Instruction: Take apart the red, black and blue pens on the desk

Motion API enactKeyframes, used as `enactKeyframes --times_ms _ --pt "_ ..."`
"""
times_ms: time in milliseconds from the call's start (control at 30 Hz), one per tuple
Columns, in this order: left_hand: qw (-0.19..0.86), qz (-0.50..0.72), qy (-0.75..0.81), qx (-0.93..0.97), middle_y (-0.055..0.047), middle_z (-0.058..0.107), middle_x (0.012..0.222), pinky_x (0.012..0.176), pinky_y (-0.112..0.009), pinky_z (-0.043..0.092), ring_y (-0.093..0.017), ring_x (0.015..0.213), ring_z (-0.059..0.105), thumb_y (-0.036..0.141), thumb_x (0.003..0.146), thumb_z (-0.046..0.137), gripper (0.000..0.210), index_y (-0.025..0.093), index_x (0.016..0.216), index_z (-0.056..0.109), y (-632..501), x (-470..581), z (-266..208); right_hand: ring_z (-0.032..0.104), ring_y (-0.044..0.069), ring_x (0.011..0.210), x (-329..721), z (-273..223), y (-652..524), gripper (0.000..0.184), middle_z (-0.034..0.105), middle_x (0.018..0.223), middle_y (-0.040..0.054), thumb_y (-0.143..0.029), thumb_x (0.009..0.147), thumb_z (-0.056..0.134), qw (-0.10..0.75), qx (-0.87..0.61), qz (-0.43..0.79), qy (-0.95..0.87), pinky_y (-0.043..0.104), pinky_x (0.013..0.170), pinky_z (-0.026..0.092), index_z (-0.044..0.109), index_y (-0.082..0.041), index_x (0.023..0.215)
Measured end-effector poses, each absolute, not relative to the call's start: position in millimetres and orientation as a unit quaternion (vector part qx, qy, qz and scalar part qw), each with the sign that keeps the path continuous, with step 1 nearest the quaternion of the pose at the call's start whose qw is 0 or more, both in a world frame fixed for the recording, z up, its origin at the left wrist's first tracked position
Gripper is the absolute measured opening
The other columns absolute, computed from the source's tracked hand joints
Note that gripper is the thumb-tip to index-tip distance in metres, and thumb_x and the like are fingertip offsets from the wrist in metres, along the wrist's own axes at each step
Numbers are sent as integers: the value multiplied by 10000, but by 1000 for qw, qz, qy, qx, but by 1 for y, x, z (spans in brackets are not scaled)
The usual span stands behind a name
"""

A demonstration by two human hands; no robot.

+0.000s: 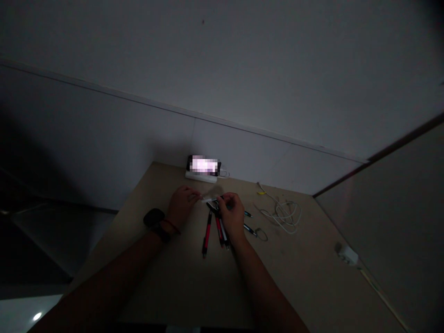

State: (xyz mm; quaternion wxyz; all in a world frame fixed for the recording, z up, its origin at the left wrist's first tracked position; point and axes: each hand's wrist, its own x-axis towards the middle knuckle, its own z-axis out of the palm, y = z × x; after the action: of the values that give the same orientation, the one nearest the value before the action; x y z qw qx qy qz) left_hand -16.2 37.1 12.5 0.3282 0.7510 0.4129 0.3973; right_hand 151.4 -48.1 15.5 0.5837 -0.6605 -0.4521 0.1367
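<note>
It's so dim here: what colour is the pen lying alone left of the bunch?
Red with black ends, the pen shows best in the head view.

A thin pale pen part (208,199) is pinched level between the fingertips of both hands, just above a loose cluster of pens (217,226). Those pens, red and dark-barrelled, lie fanned on the desk (194,277), tips converging at the far end.

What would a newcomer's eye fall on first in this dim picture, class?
First, the glowing phone at the table's far edge, the brightest spot. Next, both hands mid-table, the left hand and right hand pinching a pale pen part between them over a cluster of red pens. To the right lies a coiled white cable.
</note>
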Motion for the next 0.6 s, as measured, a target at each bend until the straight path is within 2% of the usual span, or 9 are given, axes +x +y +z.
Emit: enactKeyframes --times_ms 233,467,600 --pt "285 337 440 782 -67 744 965 871 -365 503 -221 900 661 345 913 600 248 193 998 776 42 -19 8 611 186 680 145 20 -52 234 650 710 2 -436 826 669 507 -696 114 -495 292 644 461 595 -214 824" --pt "215 288 474 803 -63 768 997 941 -409 471 -263 1011 643 264 903 591 211 219 997 774 44 -22 6 592 176 630 145 20 -52 220 640 671 -6 -421 827 658 500 -695 110 -505 278 614 446 600 -210 800" --pt "195 260 485 812 -66 770 1006 937 -412 464 -282 1036 635 264 906 589 215 227 1011 773 44 -22 9 602 182 629 145 20 -52 241 665 690 12 -424 835 643 505 -694 122 -498 289 621 460 680 -188 864"
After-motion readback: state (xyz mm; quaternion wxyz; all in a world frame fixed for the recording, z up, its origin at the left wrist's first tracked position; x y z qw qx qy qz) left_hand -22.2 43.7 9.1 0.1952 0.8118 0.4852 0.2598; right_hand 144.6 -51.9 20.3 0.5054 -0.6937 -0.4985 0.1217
